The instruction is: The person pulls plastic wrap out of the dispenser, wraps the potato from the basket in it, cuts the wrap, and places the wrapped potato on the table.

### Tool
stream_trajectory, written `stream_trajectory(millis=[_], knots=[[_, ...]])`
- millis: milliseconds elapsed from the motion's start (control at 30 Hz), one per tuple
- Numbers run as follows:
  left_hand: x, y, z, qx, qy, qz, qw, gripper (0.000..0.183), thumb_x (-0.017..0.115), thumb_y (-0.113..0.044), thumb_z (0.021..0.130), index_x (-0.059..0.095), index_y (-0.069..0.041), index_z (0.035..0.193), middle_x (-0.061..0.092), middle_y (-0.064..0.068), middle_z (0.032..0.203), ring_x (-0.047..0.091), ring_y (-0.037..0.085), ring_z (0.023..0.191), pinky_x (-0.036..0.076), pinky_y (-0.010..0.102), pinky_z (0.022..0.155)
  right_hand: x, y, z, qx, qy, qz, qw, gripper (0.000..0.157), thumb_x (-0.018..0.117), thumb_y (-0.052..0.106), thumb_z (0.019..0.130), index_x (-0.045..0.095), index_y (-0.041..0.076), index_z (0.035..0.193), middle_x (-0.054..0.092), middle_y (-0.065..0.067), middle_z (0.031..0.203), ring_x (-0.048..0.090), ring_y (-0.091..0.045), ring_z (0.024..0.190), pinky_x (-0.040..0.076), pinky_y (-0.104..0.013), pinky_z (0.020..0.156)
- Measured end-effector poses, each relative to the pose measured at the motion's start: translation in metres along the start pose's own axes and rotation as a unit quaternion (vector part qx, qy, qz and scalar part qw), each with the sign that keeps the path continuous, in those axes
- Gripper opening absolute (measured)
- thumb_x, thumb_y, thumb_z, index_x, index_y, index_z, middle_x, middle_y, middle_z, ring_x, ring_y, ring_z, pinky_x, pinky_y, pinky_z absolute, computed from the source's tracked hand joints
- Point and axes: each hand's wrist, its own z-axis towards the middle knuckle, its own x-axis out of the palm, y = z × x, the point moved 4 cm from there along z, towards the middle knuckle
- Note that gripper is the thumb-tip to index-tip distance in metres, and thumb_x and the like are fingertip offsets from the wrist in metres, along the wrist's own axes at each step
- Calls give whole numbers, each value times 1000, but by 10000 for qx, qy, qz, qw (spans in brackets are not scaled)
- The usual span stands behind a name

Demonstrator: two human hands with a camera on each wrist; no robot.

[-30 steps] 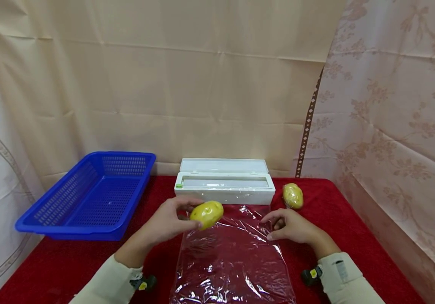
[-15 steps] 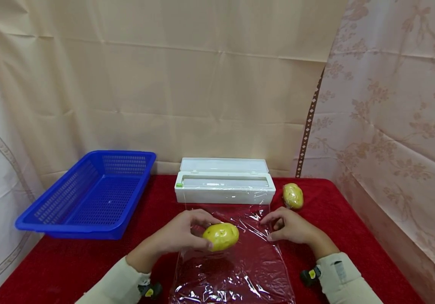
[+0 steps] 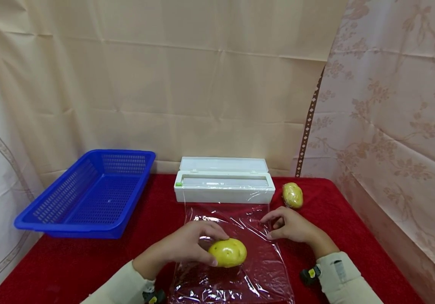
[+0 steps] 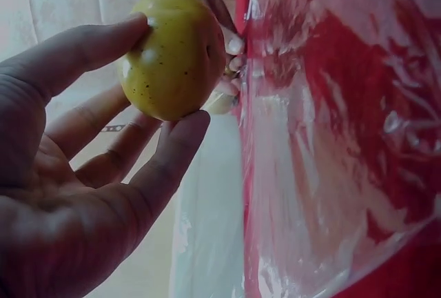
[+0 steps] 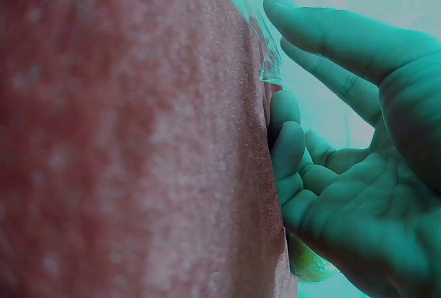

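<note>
A yellow potato is pinched between the thumb and fingers of my left hand. In the left wrist view the potato hangs apart from the clear plastic wrap spread on the table. That wrap runs from the front of a white dispenser box toward me. At its right edge my right hand rests on the cloth, thumb and index finger apart. The right wrist view shows the hand holding nothing, its lower fingers loosely bent against the red cloth, near the wrap's edge.
A second potato, covered in wrap, lies right of the dispenser. On the left stands a blue basket with slotted sides. Red cloth covers the table, and a beige curtain hangs behind it.
My left hand has carried the potato toward me, down and to the right, over the middle of the wrap. My right hand has stayed in place.
</note>
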Motion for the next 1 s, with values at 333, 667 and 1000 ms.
stream_trajectory(millis=[333, 667, 1000], knots=[[8, 9, 3, -171, 210, 544, 9982, 51, 93, -6, 71, 78, -22, 118, 68, -11, 121, 61, 8, 117, 55, 24, 94, 0, -1, 1, 37, -20, -59, 10000, 37, 88, 16, 82, 77, 14, 117, 72, -7, 111, 59, -19, 84, 51, -27, 71], [13, 15, 4, -120, 230, 607, 9978, 50, 94, -7, 68, 79, -22, 114, 67, -12, 120, 60, 5, 115, 55, 21, 90, -1, -3, 1, 109, -41, -94, 9999, 37, 89, 17, 81, 78, 15, 116, 72, -5, 109, 59, -18, 83, 51, -27, 71], [12, 14, 4, -135, -24, 691, 9975, 52, 94, -4, 68, 78, -24, 113, 66, -13, 120, 60, 6, 117, 54, 26, 97, -1, -2, 2, 99, -52, -49, 9999, 36, 88, 17, 81, 78, 14, 116, 72, -7, 109, 58, -20, 82, 50, -28, 70]])
